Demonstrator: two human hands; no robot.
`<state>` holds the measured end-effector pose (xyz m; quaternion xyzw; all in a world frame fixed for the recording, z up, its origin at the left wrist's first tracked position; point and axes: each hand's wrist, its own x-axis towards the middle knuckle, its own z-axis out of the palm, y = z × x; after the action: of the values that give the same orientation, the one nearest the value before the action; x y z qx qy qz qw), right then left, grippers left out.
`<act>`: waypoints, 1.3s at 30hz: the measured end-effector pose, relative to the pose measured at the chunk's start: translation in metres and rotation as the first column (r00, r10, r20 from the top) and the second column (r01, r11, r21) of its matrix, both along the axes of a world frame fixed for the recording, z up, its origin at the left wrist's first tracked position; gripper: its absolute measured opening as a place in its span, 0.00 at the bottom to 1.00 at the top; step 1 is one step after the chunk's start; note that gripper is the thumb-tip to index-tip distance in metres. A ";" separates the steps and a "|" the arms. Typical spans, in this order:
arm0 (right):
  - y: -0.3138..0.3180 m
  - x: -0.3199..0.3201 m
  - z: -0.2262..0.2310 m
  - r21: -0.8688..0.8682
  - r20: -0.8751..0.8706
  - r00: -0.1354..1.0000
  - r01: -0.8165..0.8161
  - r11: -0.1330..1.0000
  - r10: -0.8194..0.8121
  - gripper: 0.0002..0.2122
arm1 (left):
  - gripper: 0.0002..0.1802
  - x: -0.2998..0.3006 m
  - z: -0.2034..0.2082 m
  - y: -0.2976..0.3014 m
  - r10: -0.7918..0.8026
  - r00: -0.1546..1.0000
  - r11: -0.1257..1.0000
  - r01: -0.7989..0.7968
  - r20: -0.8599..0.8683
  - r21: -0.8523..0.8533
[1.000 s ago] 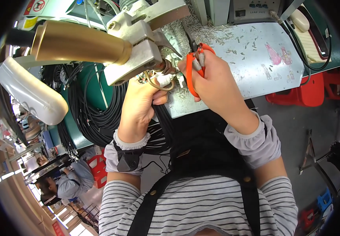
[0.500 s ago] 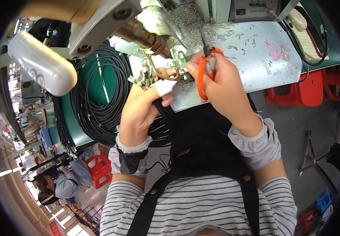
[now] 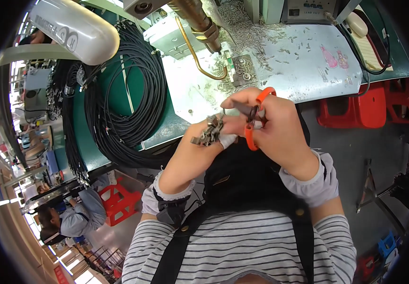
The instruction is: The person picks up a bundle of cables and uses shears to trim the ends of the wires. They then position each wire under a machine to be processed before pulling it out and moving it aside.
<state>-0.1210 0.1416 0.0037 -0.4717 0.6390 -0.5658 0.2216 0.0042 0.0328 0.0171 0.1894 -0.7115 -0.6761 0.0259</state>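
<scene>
My left hand (image 3: 185, 158) is closed round a bunch of cable ends, whose small metal connectors (image 3: 209, 132) stick up above the fist. White wrapping (image 3: 226, 140) covers one of its digits. My right hand (image 3: 280, 125) meets it in front of the black apron, gripping orange-handled pliers (image 3: 250, 135) whose dark jaws point left. The fingertips of both hands come together, and what lies between them is hidden. Just beyond stands a press head (image 3: 206, 35) over a small die area (image 3: 242, 71) on the metal work plate (image 3: 285, 83).
Loose silvery pins (image 3: 261, 38) litter the plate. A thick coil of black cable (image 3: 102, 128) lies on the green table at left. A white lamp-like housing (image 3: 83, 35) hangs upper left. Red stools (image 3: 356, 109) stand at right; a person (image 3: 72, 220) sits far left.
Both hands have drawn back from the press toward my body and come together. The pliers' jaws have swung from pointing away to pointing left. The die area now shows uncovered.
</scene>
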 end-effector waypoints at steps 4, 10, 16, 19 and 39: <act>0.003 -0.001 0.004 0.068 0.317 0.948 -0.038 0.997 0.014 0.07 | 0.09 0.000 0.000 0.005 0.065 0.995 0.995 -0.070 0.079 0.068; 0.004 0.007 -0.002 0.048 0.596 0.802 0.021 0.999 -0.045 0.07 | 0.09 0.002 -0.001 0.005 0.361 0.933 0.884 -0.340 -0.004 0.321; 0.004 0.011 -0.019 -0.342 -0.372 0.876 0.177 0.923 -0.306 0.07 | 0.11 0.003 -0.002 0.006 0.437 0.891 0.894 -0.415 -0.123 0.171; 0.003 0.009 -0.021 -0.357 -0.512 0.809 0.104 0.928 -0.288 0.08 | 0.12 -0.003 0.001 0.010 0.431 0.878 0.901 -0.432 -0.207 0.040; 0.005 0.016 -0.006 0.033 0.539 0.833 0.129 0.991 -0.126 0.07 | 0.10 -0.001 0.001 0.007 0.456 0.883 0.889 -0.444 -0.112 0.117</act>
<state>-0.1046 0.1462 -0.0021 -0.2503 0.5794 -0.6908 0.3528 0.0037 0.0396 0.0184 0.3036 -0.6144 -0.6935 0.2221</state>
